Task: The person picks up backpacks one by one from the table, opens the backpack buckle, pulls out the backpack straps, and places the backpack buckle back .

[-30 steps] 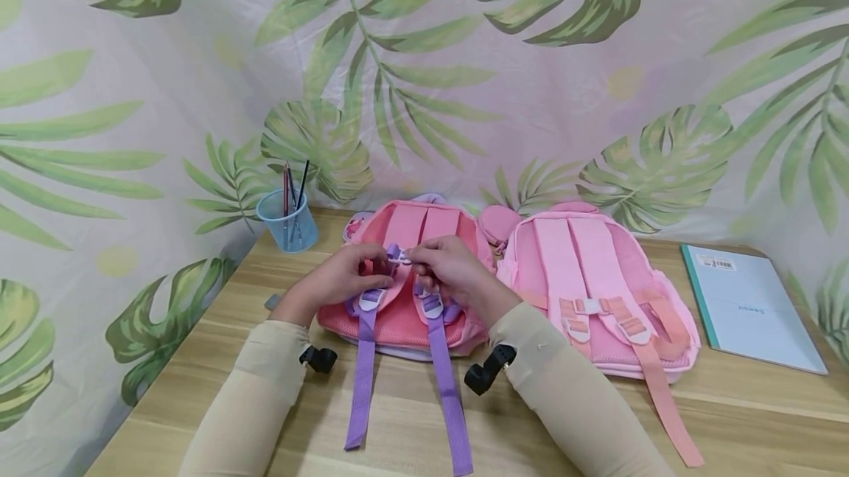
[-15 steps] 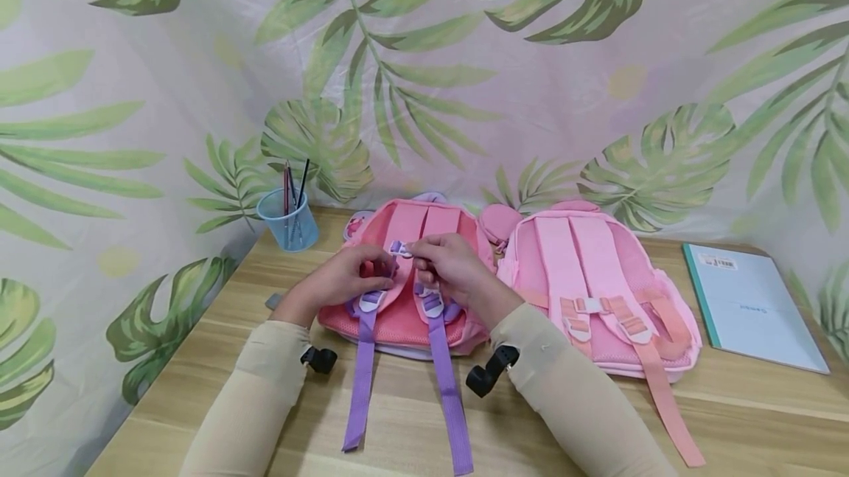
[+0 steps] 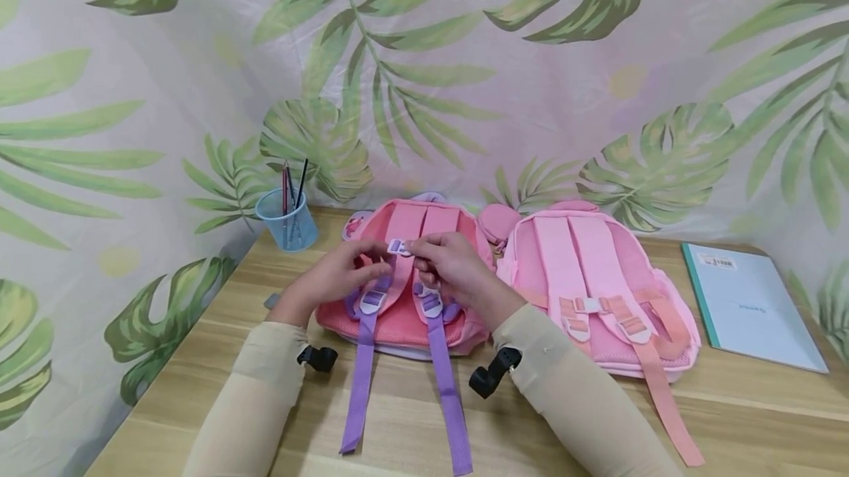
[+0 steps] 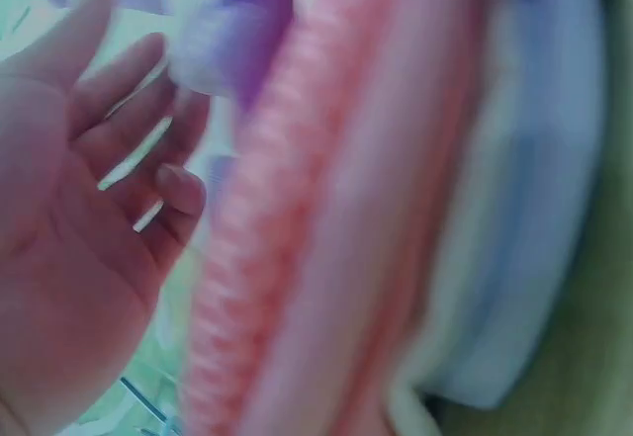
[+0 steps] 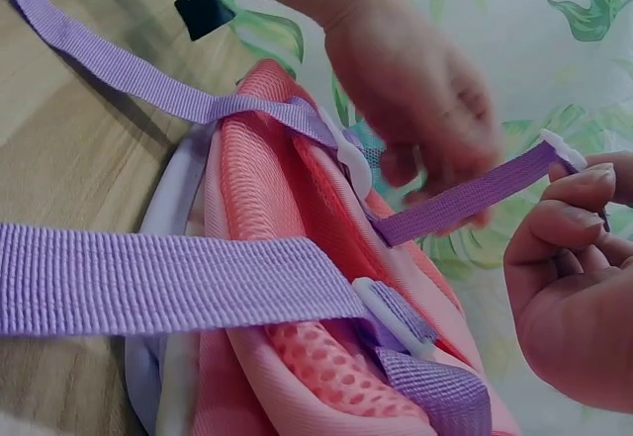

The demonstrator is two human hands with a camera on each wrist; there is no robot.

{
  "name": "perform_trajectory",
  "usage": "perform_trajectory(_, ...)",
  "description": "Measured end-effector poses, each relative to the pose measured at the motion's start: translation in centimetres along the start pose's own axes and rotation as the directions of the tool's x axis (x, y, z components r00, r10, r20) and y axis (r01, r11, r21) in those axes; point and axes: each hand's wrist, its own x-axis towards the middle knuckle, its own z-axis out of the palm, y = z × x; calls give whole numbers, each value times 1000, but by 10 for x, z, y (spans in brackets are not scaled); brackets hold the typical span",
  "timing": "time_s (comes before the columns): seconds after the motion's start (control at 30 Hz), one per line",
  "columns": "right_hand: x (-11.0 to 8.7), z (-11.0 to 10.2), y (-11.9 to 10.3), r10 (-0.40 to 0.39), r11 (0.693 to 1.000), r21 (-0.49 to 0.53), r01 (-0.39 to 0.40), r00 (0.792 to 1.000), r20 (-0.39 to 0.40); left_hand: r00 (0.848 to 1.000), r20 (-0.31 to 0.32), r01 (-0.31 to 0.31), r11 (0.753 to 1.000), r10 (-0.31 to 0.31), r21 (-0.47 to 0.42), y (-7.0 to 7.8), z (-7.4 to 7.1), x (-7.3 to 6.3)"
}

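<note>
Hanging cloth [image 3: 550, 138], printed with green leaves, backed the whole scene. Wooden table [image 3: 398, 418], as I found it: one blue cup [image 3: 298, 237] of pencils [image 3: 284, 189] at the back left corner; one coral backpack [image 3: 398, 331], shoulder straps upward, left of the middle of the back edge; one light pink backpack [image 3: 553, 263], to its right; one notebook [image 3: 756, 311], towards the back right corner.

Item in work: one white buckle [image 3: 399, 247], on a purple strap [image 5: 470, 197], raised over the coral backpack. Right hand [image 3: 458, 263]: pinched the buckle between thumb and fingers. Left hand [image 3: 338, 270]: beside the strap, fingers parted and loosely bent, gripping nothing; contact with the strap, could not tell.

Handling, in my judgement: the pinch belonged at the buckle's edge, its slots left free; the left hand did best to steady the strap flat, close to the buckle, lest it twist; a gentle pull was safer, since the backpack might slide.

Views compared: right wrist, the purple strap's straight run from backpack to pinch, partly masked by the left hand in the head view. Left wrist, blurred: the palm and parted fingers. Head alone: the light pink backpack and the notebook.
</note>
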Motion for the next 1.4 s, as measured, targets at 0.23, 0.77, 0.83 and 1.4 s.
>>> perform_trajectory(0.23,-2,-2,0,7,998,-56,-7,1000,3,979,-128,-165,986,160,-28,16,-7,2)
perform_trajectory(0.77,-5,-20,6,76,994,-91,-67,993,90,965,-138,-229,973,221,-38,17,-6,2)
perform_trajectory(0.83,-4,-21,7,75,993,-102,-66,993,91,967,-143,-221,974,212,-49,16,-5,2)
perform_trajectory(1.4,1,-4,7,35,999,-21,-33,996,85,980,-130,-159,986,151,-54,15,-2,3)
